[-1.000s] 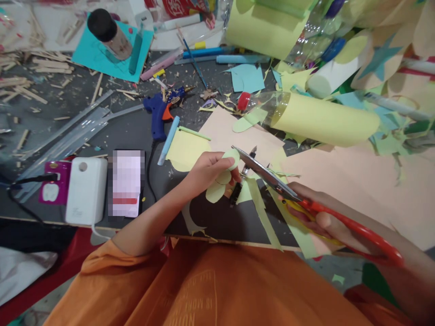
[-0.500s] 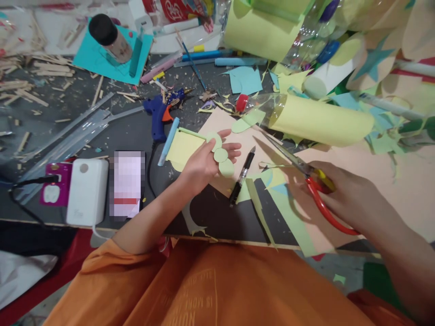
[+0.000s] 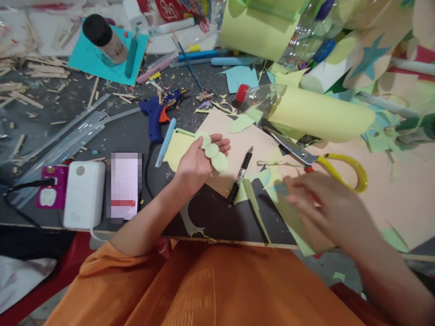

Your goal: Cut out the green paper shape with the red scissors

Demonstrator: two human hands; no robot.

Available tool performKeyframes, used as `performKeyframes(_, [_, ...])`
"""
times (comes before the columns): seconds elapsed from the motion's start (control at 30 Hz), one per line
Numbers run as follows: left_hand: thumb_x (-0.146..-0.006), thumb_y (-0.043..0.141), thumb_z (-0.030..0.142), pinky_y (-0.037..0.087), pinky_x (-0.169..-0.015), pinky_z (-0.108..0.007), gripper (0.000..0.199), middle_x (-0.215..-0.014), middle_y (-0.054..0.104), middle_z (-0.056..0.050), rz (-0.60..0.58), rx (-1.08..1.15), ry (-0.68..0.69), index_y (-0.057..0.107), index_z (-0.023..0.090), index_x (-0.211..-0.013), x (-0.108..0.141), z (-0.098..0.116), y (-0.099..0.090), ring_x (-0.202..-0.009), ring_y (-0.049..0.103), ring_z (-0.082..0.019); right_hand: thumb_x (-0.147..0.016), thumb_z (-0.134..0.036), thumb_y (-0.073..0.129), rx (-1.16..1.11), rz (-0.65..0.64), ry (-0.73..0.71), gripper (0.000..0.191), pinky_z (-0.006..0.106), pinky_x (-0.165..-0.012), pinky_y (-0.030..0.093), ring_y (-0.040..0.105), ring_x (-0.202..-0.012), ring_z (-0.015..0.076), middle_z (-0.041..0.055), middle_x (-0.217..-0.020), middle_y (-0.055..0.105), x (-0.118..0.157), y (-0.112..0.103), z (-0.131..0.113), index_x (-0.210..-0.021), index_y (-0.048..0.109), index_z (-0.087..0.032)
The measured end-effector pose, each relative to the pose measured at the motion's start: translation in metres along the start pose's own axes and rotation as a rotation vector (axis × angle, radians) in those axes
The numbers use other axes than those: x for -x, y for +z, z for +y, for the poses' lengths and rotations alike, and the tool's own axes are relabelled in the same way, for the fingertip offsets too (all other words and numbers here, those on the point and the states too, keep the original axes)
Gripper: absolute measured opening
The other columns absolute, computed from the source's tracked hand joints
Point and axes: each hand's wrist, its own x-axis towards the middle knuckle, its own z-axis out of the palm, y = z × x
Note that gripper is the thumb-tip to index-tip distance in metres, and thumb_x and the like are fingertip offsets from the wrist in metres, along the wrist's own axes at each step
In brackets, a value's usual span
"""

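My left hand (image 3: pixel 195 165) is palm up over the table, with light green paper circles (image 3: pixel 219 162) lying across the palm and fingers and the thumb at the uppermost one. Motion smears my right hand (image 3: pixel 322 210), whose fingers are partly spread with nothing seen in them. Just beyond it, scissors (image 3: pixel 307 156) rest on the paper, one handle yellow; the red handle is mostly behind my hand. Between the hands a black pen (image 3: pixel 240 176) lies on a pale peach sheet (image 3: pixel 217 124). A clear bottle wrapped in yellow paper (image 3: pixel 322 111) lies past the scissors.
A blue glue gun (image 3: pixel 154 115) with its cord lies left of centre. Farther left are a phone (image 3: pixel 124 185), a white power bank (image 3: pixel 84 194) and clear glue sticks (image 3: pixel 74 131). A black-capped jar (image 3: pixel 107 40) stands on turquoise card. Paper scraps and wooden sticks litter the table.
My right hand has let go of the scissors, which now lie on the paper, and has drawn back slightly toward me. My left hand still holds the circles, shifted slightly left in view.
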Motion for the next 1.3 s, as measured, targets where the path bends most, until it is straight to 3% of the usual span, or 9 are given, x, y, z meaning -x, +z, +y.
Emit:
performKeyframes(0.1, [-0.100,0.029,0.028,0.053,-0.083,-0.027,0.039,-0.078,0.067,-0.006,-0.035,-0.009,0.045,0.062,0.012,-0.086,0.000,-0.001,-0.002,-0.074,0.065,-0.013,-0.095,-0.053,0.041,-0.114,-0.238,-0.058,0.040,0.026,-0.045,0.041,0.062,-0.052,0.0178,0.0041,-0.067,0.067,-0.002,0.014,-0.030,-0.080,0.057,-0.020])
performKeyframes(0.27, [-0.099,0.034,0.027,0.049,-0.064,-0.019,0.037,-0.068,0.057,-0.001,-0.066,-0.104,0.216,0.064,0.014,-0.081,0.000,-0.003,-0.011,-0.062,0.058,-0.009,-0.094,-0.028,0.040,-0.223,-0.343,-0.013,0.028,0.024,-0.045,0.035,0.054,-0.046,0.0137,-0.0002,-0.057,0.059,-0.021,0.018,-0.027,-0.069,0.051,-0.022])
performKeyframes(0.37, [-0.097,0.039,0.028,0.041,-0.048,-0.018,0.031,-0.059,0.046,0.002,-0.018,-0.187,0.284,0.064,0.017,-0.082,-0.001,-0.003,-0.014,-0.049,0.047,-0.008,-0.093,-0.031,0.044,-0.189,-0.264,0.033,0.024,0.027,-0.050,0.039,0.058,-0.054,0.0168,0.0021,-0.065,0.063,-0.041,0.008,-0.008,-0.074,0.056,-0.022])
performKeyframes(0.57, [-0.087,0.051,0.013,0.035,-0.042,-0.016,0.010,-0.056,0.044,0.006,-0.017,-0.227,0.387,0.059,0.019,-0.085,0.003,-0.003,-0.014,-0.043,0.041,-0.005,-0.090,-0.042,0.053,0.136,0.244,0.064,0.032,0.050,-0.093,0.045,0.058,-0.110,0.0345,0.0176,-0.115,0.065,-0.071,-0.006,0.019,-0.110,0.060,-0.017])
performKeyframes(0.73, [-0.080,0.058,0.007,0.047,-0.055,-0.014,0.014,-0.064,0.055,0.007,-0.012,-0.227,0.432,0.052,0.019,-0.083,0.006,-0.003,-0.014,-0.054,0.056,-0.004,-0.079,-0.036,0.068,0.283,0.066,0.189,0.068,0.055,-0.101,0.040,0.046,-0.128,0.0401,0.0191,-0.138,0.051,-0.082,-0.004,0.041,-0.139,0.040,-0.016])
performKeyframes(0.9, [-0.079,0.062,0.009,0.049,-0.060,-0.013,0.019,-0.060,0.056,0.008,-0.003,-0.173,0.416,0.047,0.020,-0.077,0.003,-0.005,-0.017,-0.056,0.060,-0.004,-0.078,-0.035,0.067,0.293,0.105,0.317,0.061,0.052,-0.092,0.046,0.058,-0.115,0.0364,0.0171,-0.125,0.061,-0.093,0.003,0.061,-0.132,0.044,-0.017])
performKeyframes(1.1, [-0.086,0.060,0.022,0.049,-0.058,-0.018,0.018,-0.065,0.060,0.004,0.033,-0.077,0.395,0.047,0.020,-0.075,-0.003,-0.003,-0.015,-0.056,0.059,-0.007,-0.065,-0.067,0.068,-0.213,0.258,0.446,0.072,0.052,-0.079,0.052,0.063,-0.106,0.0360,0.0090,-0.120,0.066,-0.077,-0.026,0.031,-0.122,0.056,-0.027])
performKeyframes(1.23, [-0.095,0.047,0.032,0.050,-0.062,-0.020,0.030,-0.070,0.060,0.000,0.066,-0.042,0.296,0.047,0.018,-0.068,-0.004,0.001,-0.012,-0.056,0.057,-0.007,-0.069,-0.067,0.064,-1.049,-0.160,0.508,0.052,0.038,-0.051,0.053,0.070,-0.074,0.0292,0.0057,-0.095,0.074,-0.050,-0.028,0.003,-0.105,0.066,-0.029])
performKeyframes(1.3, [-0.097,0.042,0.037,0.050,-0.064,-0.021,0.034,-0.072,0.061,-0.001,0.066,-0.051,0.265,0.051,0.018,-0.069,-0.004,0.002,-0.011,-0.058,0.057,-0.008,-0.071,-0.065,0.061,-1.249,-0.323,0.541,0.051,0.037,-0.045,0.054,0.070,-0.064,0.0272,0.0051,-0.087,0.075,-0.042,-0.015,-0.005,-0.105,0.066,-0.027])
